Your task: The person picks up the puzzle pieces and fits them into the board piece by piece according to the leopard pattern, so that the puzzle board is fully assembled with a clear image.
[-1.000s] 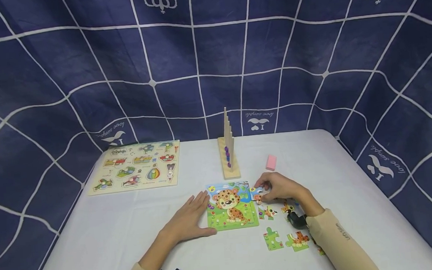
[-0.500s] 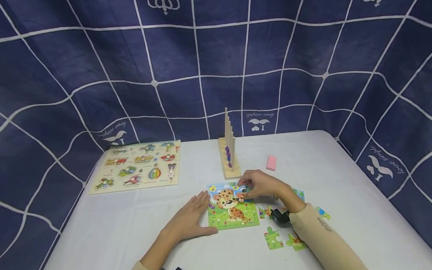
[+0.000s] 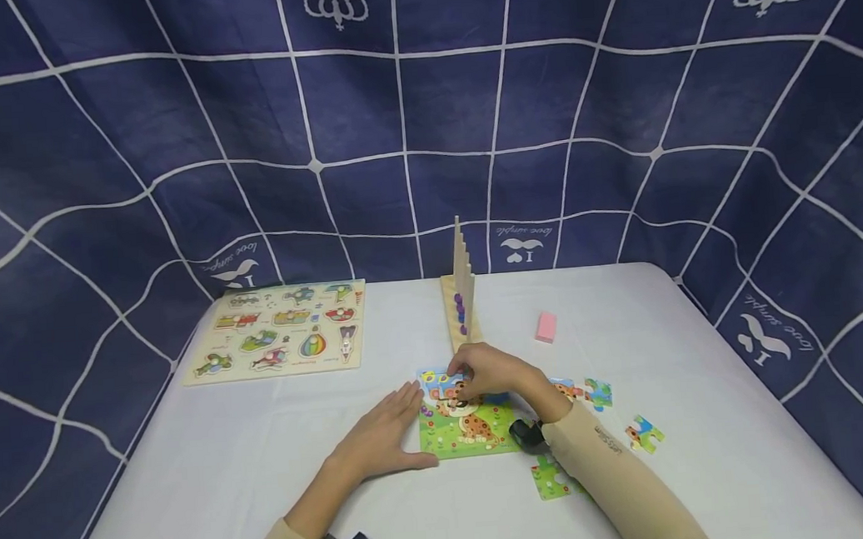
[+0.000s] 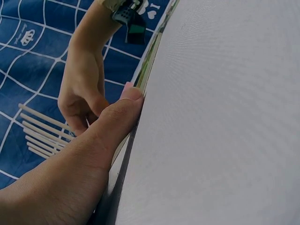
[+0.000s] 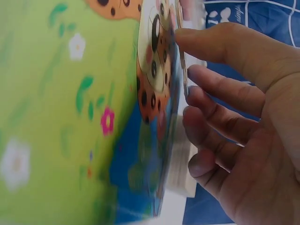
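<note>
A leopard jigsaw board [image 3: 451, 445] lies on the white table [image 3: 389, 523], its picture partly covered by my right hand. My right hand [image 3: 493, 371] pinches a jigsaw piece [image 3: 449, 387] over the board's upper left part. In the right wrist view that jigsaw piece [image 5: 183, 65] appears edge-on between thumb and fingers, very close to the board; contact is unclear. My left hand [image 3: 383, 438] lies with fingers extended at the board's left edge, thumb spread toward the lower left corner. Loose jigsaw pieces [image 3: 644, 435] lie to the right, some hidden by the right forearm.
Behind the board stands a wooden peg stand [image 3: 464, 288] with purple and blue beads. A pink block [image 3: 546, 327] sits to its right. At the back left lies a wooden vehicle puzzle [image 3: 274, 335]. A blue checked curtain [image 3: 366, 199] rises behind the table.
My right hand has carried the jigsaw piece leftward from the loose pieces, over the board, to its upper left part. The left hand stays at the board's edge.
</note>
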The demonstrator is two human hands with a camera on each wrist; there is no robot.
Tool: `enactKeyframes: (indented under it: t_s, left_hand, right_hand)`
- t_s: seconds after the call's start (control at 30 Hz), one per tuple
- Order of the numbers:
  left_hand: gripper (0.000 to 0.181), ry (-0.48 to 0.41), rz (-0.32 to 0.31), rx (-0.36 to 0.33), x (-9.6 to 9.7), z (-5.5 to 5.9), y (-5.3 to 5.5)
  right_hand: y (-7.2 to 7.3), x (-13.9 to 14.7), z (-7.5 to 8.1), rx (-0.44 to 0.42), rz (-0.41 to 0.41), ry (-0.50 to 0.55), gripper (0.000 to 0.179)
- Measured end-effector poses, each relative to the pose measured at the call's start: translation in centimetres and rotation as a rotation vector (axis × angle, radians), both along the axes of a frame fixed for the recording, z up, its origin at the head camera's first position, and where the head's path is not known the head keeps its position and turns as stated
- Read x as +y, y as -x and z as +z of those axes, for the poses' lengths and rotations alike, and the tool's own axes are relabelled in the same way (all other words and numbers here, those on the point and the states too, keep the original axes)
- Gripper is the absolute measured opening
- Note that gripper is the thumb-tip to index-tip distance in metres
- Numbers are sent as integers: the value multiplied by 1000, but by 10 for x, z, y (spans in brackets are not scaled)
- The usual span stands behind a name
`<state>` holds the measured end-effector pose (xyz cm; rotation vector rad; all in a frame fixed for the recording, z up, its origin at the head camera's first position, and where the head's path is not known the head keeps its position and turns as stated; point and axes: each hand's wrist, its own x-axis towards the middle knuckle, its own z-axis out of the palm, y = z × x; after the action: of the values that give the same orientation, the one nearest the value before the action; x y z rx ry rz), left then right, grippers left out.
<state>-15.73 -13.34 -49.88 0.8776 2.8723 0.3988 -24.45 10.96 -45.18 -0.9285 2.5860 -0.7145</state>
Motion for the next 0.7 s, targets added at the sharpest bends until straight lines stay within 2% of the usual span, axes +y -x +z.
enactKeyframes:
  t_s: [0.2,0.7]
  left_hand:
    - [111,-2,-13,7,-1,0,0]
    - [111,14,-12,15,1,-1,1]
  right_hand:
    - [4,-13,-3,19,-3,-24,35]
    - [4,-20,-9,33,-3,4,38]
